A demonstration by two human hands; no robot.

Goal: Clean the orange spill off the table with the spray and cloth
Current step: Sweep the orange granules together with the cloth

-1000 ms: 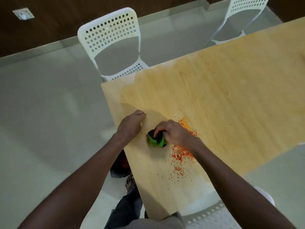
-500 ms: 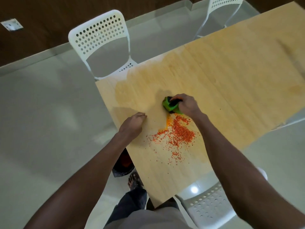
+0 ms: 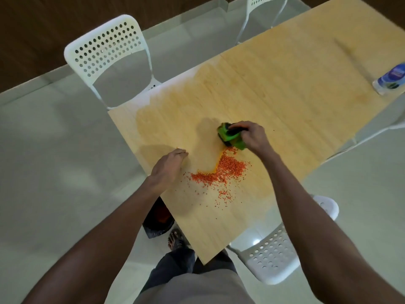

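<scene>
Gripping the green cloth (image 3: 231,137) with my right hand (image 3: 252,137), fingers curled over its dark top, I have it pressed on the wooden table (image 3: 285,88) just beyond the far tip of the orange spill (image 3: 221,170). Cloth edge and the nearest grains look to be touching, or very nearly; I cannot tell which. Spill noted as loose orange granules: a dense heap below the cloth, a band running from it toward my left hand (image 3: 168,167), and scattered specks trailing toward the near table edge. A thin yellow-orange streak borders the heap on its left side. Left hand rests on the table near the left edge, just beside the spill's left end, fingers loosely bent with the tips on the wood and nothing in them. Table surface shows a darker, damp-looking patch around and beyond the cloth, reaching the far corner. Spray bottle (image 3: 391,80) lies at the far right edge of the table, well apart from both hands; white with a blue label, partly cut off by the frame. White perforated chair (image 3: 109,53) stands at the far corner, a second one (image 3: 263,9) further along that side, a third (image 3: 274,255) at the near side beside my legs. Dark bag (image 3: 157,218) on the floor under the left table edge, with my bare foot (image 3: 175,238) just beside it.
</scene>
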